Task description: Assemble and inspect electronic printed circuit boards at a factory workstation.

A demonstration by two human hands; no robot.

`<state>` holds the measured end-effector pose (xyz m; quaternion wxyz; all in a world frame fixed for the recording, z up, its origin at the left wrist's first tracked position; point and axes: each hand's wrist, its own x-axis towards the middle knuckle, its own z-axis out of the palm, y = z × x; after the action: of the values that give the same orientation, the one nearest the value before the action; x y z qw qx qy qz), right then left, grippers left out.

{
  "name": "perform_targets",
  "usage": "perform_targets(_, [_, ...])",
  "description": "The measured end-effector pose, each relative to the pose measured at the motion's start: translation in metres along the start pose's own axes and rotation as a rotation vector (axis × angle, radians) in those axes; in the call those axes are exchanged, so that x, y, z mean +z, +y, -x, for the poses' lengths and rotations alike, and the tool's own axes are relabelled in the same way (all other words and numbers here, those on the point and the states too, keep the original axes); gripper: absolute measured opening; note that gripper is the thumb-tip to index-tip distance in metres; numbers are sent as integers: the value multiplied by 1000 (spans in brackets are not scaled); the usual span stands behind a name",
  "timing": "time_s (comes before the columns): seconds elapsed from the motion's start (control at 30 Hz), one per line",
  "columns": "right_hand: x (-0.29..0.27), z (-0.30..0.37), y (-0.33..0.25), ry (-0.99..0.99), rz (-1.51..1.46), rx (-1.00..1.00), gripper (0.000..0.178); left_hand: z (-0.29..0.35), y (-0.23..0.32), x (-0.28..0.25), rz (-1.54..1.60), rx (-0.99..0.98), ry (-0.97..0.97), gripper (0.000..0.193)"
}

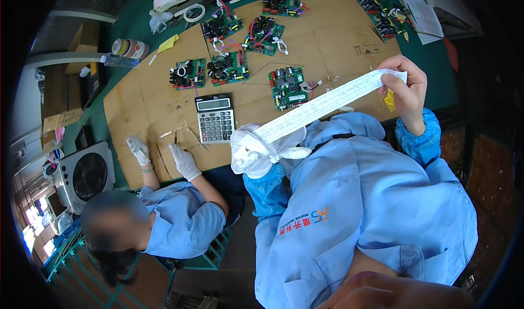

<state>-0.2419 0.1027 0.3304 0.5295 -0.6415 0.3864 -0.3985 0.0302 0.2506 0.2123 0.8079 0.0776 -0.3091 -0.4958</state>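
Note:
A long white paper strip point(327, 103) with printed rows stretches between my two hands above my lap. My left hand point(252, 152), in a white cloth glove, pinches its near end at the table edge. My right hand point(406, 85), bare, grips its far end higher up on the right. A grey desk calculator point(214, 118) lies on the cardboard just left of my left hand. A green circuit board point(289, 87) sits beyond the strip's middle.
Brown cardboard point(327, 42) covers the green table and carries several more circuit boards point(226, 68). A co-worker on my left, in a blue coat, rests gloved hands point(184, 162) on the cardboard near small tools. A fan point(87, 175), tape rolls point(131, 48) and papers point(420, 14) sit around.

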Motion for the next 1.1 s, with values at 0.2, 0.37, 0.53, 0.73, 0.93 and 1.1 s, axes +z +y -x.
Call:
perform_targets(0.2, [-1,1,-1,5,22,-14,15,8,-4,-10,6,6,55,24])
perform_targets(0.37, [2,2,-2,-39,5,7,15,16,-1,-7,-168,72,258,31])
perform_targets(0.53, [3,2,-1,-48,0,9,14,11,-1,-5,-70,63,147,32])
perform_targets(0.73, [6,1,-4,-64,-1,23,14,11,-1,-6,8,11,127,34])
perform_targets(0.93, [13,-1,0,-92,-38,59,16,14,-1,-10,21,25,156,32])
perform_targets(1.1, [19,-11,22,-131,-78,98,19,10,-13,-27,71,48,210,35])
